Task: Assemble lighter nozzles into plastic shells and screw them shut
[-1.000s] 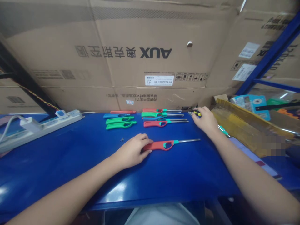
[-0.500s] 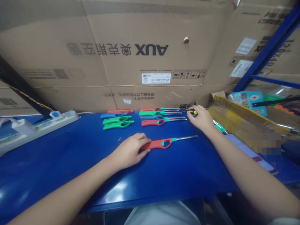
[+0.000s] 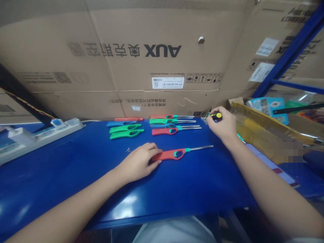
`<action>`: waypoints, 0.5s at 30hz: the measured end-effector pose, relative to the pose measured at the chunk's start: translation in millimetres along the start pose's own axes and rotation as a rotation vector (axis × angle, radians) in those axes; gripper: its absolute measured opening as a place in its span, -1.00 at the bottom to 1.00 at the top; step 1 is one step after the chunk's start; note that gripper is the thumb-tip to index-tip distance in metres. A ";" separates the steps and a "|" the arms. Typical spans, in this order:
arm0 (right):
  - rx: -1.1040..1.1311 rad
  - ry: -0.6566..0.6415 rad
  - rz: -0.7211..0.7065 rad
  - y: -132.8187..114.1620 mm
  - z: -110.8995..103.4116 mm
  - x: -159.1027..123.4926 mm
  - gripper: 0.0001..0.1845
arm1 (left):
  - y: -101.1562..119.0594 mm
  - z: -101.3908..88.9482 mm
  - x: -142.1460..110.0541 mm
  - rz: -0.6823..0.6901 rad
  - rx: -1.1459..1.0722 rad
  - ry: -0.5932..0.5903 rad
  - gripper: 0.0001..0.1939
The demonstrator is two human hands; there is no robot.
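Observation:
My left hand (image 3: 141, 161) is closed around the handle end of a red gas lighter (image 3: 168, 155), which lies on the blue table. The lighter's metal tube points right. At the table's back right, my right hand (image 3: 222, 124) pinches a screwdriver (image 3: 217, 115) with a yellow-and-black handle; its tip is hidden. Small metal pieces (image 3: 204, 119) lie just left of those fingers. Between and behind the hands rest several lighters with tubes, among them a red lighter (image 3: 164, 131) and a green lighter (image 3: 162, 121). Left of these are loose handle shells, including a green shell (image 3: 125, 134).
A tiny metal part (image 3: 128, 150) lies near my left wrist. The white power strip (image 3: 48, 137) runs along the left. On the right are a phone (image 3: 270, 165) and a taped carton (image 3: 263, 131). A large cardboard sheet (image 3: 126, 27) stands behind the table.
My right hand has taken up the yellow-and-black screwdriver and shifted slightly right and up, its handle now turned within the fingers. My left hand stays on the red gas lighter.

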State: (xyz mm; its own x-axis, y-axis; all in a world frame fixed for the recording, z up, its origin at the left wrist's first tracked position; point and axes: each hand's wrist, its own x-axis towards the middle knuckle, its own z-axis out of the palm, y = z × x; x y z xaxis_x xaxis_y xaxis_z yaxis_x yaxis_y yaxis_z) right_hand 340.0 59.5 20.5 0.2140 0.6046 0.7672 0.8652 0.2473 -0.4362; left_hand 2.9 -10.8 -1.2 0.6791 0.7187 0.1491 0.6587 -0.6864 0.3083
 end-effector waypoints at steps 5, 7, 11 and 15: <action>0.127 0.097 -0.064 -12.8 -6.4 -3.2 -0.84 | -0.9 0.7 0.5 -0.001 -0.003 0.006 -0.67; 0.163 0.122 -0.097 -19.0 -9.2 -4.9 -0.78 | -2.2 2.5 1.3 0.005 -0.006 0.012 -0.66; 0.366 0.062 -0.117 -37.0 -8.0 -12.3 -0.71 | -3.7 8.9 3.6 0.038 -0.031 0.027 -0.64; 0.792 -0.303 0.171 -68.4 5.7 -28.3 -0.63 | -1.4 15.0 4.1 0.066 -0.038 0.068 -0.61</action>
State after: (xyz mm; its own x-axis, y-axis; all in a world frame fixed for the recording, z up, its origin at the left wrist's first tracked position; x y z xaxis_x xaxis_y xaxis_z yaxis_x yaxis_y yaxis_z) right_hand 272.1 29.8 26.0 0.0851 0.8296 0.5519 0.2369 0.5212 -0.8199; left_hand 9.6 -8.6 -15.1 0.6961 0.6790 0.2334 0.5999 -0.7286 0.3305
